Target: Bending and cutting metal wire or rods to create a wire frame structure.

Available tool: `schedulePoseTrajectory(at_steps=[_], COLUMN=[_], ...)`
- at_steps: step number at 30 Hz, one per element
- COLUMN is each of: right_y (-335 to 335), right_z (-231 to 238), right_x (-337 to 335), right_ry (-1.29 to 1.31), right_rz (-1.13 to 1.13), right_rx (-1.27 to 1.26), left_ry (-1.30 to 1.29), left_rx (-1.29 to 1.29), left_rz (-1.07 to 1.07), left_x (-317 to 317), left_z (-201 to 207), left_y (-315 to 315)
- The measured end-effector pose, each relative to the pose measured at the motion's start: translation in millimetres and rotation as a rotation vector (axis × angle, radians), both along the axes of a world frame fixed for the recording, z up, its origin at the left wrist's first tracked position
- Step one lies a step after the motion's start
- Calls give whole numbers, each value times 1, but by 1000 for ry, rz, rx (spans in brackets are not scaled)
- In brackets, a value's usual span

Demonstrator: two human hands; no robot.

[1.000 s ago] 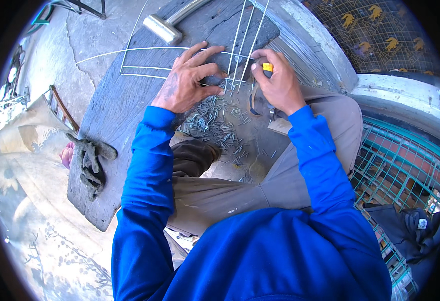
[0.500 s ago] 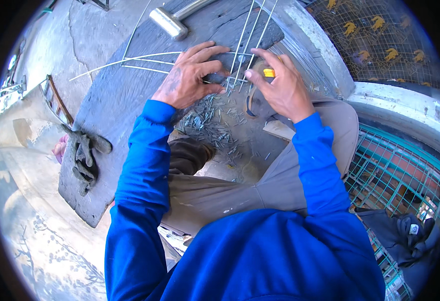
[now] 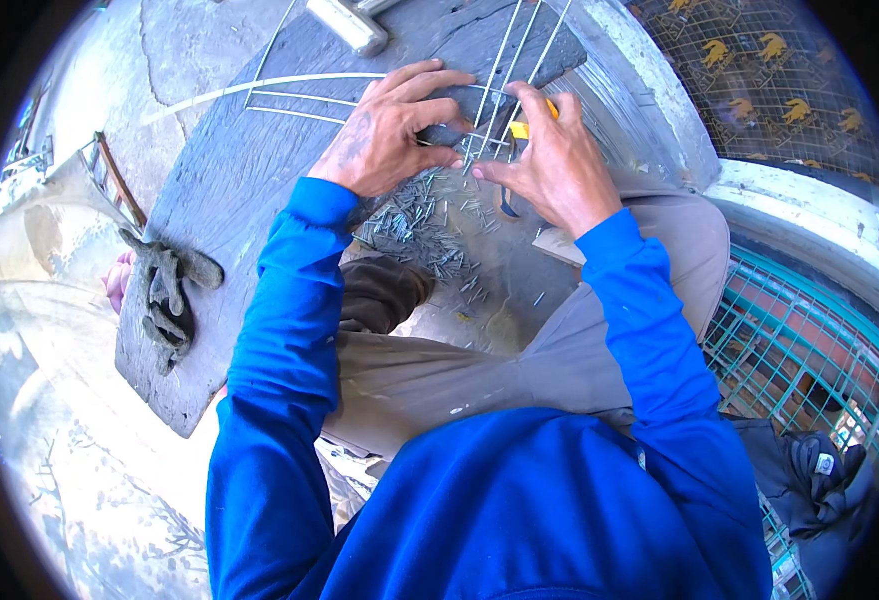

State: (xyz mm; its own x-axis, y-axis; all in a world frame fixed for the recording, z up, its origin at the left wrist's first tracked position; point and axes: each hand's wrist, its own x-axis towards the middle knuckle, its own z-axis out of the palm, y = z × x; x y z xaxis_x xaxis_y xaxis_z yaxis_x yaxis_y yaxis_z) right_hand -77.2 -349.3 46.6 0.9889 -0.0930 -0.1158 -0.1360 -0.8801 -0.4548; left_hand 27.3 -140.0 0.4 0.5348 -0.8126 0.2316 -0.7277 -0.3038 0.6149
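My left hand (image 3: 389, 130), fingers curled with thumb and forefinger close together, grips a frame of thin metal rods (image 3: 506, 50) near where they cross. Other rods of it stick out leftward beneath that hand. On the frame's right side, my right hand (image 3: 557, 165) is curled with its thumb and forefinger by the crossing. A yellow-handled tool (image 3: 534, 120) is tucked into it; a dark curved part hangs below the fingers, and its kind is hidden. Short cut metal pieces (image 3: 429, 235) lie in a heap below my hands.
The frame rests over a dark wooden board (image 3: 229, 190). A hammer (image 3: 354, 25) with a metal head lies at its far end, and dark work gloves (image 3: 169, 295) at its near left. Teal wire mesh (image 3: 779, 320) and dark cloth (image 3: 809, 470) are to the right.
The rod frame and both hands have shifted slightly in view. My right thumb has come down closer to the left thumb, and the yellow-handled tool has turned in the right hand.
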Motion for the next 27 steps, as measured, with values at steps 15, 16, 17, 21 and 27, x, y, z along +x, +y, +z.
schedulePoseTrajectory(at_steps=[15, 16, 17, 21, 27], right_y=[-1, -1, -1, -2, -2], right_z=[-15, -14, -14, -15, -15], right_x=[-6, -5, -4, -4, -3], right_ry=[-160, -159, -175, -192, -146], right_rz=[48, 48, 65, 72, 62], right_rx=[16, 16, 12, 9, 68], left_ry=[13, -5, -4, -40, -140], left_rx=[-23, -18, -18, 24, 94], left_rz=[89, 75, 75, 78, 95], left_x=[-1, 0, 0, -1, -2], left_z=[1, 0, -1, 1, -1], left_y=[-1, 0, 1, -1, -1])
